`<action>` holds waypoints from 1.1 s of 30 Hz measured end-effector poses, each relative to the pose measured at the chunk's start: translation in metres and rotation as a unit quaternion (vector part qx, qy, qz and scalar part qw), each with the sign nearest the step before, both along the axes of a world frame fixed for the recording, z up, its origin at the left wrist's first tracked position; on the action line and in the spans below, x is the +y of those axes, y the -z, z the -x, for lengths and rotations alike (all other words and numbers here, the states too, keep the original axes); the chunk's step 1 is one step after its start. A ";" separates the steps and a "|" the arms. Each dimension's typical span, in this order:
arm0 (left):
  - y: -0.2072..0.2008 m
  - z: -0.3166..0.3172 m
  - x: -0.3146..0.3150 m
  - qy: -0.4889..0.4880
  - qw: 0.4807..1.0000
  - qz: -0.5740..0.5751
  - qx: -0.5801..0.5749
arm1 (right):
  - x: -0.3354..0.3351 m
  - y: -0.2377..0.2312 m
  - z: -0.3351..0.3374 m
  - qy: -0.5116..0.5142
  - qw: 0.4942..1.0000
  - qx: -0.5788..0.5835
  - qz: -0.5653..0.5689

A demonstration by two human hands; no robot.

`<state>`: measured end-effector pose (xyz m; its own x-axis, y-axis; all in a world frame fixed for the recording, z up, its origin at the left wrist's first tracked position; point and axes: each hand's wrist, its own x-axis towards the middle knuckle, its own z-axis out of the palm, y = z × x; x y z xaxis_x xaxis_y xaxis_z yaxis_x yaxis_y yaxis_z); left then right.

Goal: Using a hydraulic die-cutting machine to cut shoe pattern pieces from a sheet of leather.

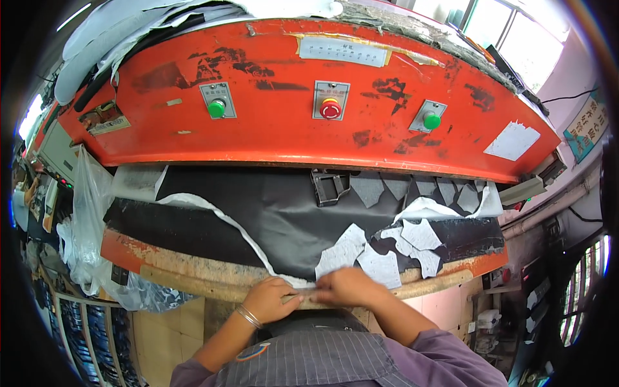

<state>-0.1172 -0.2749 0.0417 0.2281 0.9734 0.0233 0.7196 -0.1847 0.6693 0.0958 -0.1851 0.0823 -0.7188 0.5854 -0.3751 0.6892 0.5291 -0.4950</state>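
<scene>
A black sheet (271, 213) with a rolled white edge lies over the bed of a red press, and its near corner comes down to the front edge. My left hand (272, 300), with a metal bangle at the wrist, is closed on the white edge of that corner. Close by on its right, my right hand (347, 287) has curled fingers on the same edge; its fingertips are partly hidden. Several grey-white cut pieces (379, 266) lie loose just beyond my right hand. A black metal cutting die (331, 187) rests on the sheet under the press's front.
The red press front (271, 135) spans the far side, with two green buttons (217, 108) and a red stop button (331, 109). More cut pieces (367, 188) lie beneath it. A worn wooden edge (193, 278) borders the bed. Clear plastic bags (90, 219) hang at left.
</scene>
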 end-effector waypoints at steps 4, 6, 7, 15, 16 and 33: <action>0.003 0.006 0.024 -0.041 0.969 0.117 -0.215 | 0.061 -0.008 0.028 0.210 0.952 0.059 -0.217; 0.021 0.010 0.065 -0.089 0.924 0.138 -0.344 | 0.087 0.009 0.052 0.240 0.930 0.029 -0.277; 0.032 0.016 0.092 -0.117 0.882 0.164 -0.427 | 0.102 0.016 0.069 0.253 0.930 -0.032 -0.264; 0.048 -0.027 0.248 -0.132 0.699 0.246 -0.659 | 0.208 0.023 0.010 0.280 0.939 0.198 -0.024; 0.042 -0.039 0.244 -0.138 0.693 0.271 -0.653 | 0.200 0.025 -0.002 0.304 0.890 0.331 0.075; 0.037 -0.027 0.168 -0.159 0.707 0.273 -0.632 | 0.119 0.021 -0.020 0.201 0.892 0.387 0.120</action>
<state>-0.0903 -0.1072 0.0047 0.1279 0.9133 -0.3867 -0.5710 0.3866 0.7242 0.1161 -0.0662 0.0610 -0.5665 0.8240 -0.0063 0.2024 0.1318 -0.9704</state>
